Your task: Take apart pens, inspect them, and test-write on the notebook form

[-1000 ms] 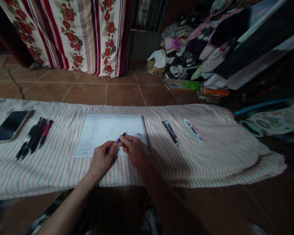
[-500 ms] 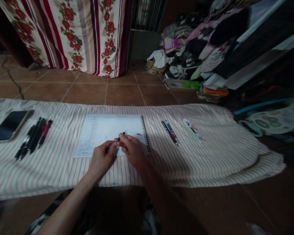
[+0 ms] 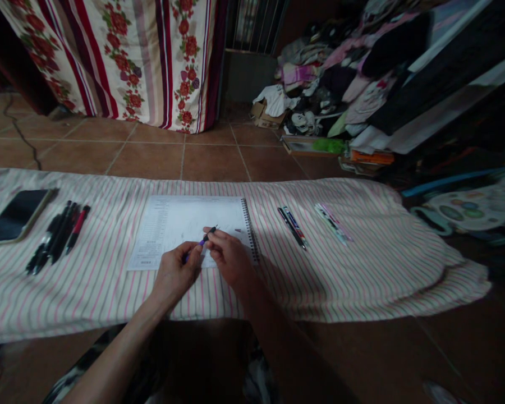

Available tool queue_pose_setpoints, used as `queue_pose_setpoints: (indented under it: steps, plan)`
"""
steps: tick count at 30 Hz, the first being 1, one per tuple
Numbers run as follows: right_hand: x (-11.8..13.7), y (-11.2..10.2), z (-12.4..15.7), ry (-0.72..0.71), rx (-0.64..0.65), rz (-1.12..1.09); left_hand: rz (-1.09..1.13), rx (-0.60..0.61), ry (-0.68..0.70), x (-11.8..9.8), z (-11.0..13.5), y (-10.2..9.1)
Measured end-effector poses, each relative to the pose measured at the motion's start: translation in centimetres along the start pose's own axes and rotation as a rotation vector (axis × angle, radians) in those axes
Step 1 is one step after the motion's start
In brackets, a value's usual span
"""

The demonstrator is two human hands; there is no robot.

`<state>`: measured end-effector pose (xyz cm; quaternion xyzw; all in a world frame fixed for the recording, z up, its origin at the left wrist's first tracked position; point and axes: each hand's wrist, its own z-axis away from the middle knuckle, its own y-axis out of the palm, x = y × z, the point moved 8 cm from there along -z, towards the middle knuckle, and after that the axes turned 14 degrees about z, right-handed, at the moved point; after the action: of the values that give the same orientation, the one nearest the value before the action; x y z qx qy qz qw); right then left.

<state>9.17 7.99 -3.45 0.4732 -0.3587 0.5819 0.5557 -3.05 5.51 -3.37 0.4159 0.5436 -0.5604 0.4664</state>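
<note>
Above the near part of a spiral notebook (image 3: 197,213), my two hands meet on a slim purple and black pen (image 3: 202,242). My left hand (image 3: 177,268) pinches its purple barrel. The fingers of my right hand (image 3: 230,255) close round the black front part, whose thin tip points up and to the right. A small dark piece (image 3: 238,230) lies on the page near the spiral binding; its kind is too small to tell. Faint pen marks show on the white page.
Two dark pens (image 3: 292,227) and several pale pens (image 3: 333,223) lie right of the notebook. Black and red pens (image 3: 59,235) and a phone (image 3: 17,216) are at the left. Striped cloth (image 3: 362,269) covers the low surface. Heaped clothes (image 3: 336,73) stand beyond, on the right.
My right hand's fingers have shifted slightly on the pen, showing more of its black front part. My left hand stays nearly still.
</note>
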Motion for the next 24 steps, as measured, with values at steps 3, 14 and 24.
queue_pose_setpoints:
  steps: [3,14,24]
  plan:
    - [-0.1,0.1,0.0,0.006,-0.012,0.024,0.003,-0.005,0.004,-0.2,0.0,-0.1]
    - [-1.8,0.0,-0.4,0.124,-0.071,-0.077,-0.029,-0.008,0.033,-0.1,0.0,0.0]
    - [-1.2,0.3,-0.4,0.074,-0.056,-0.156,-0.037,-0.013,0.028,-0.4,0.1,-0.1]
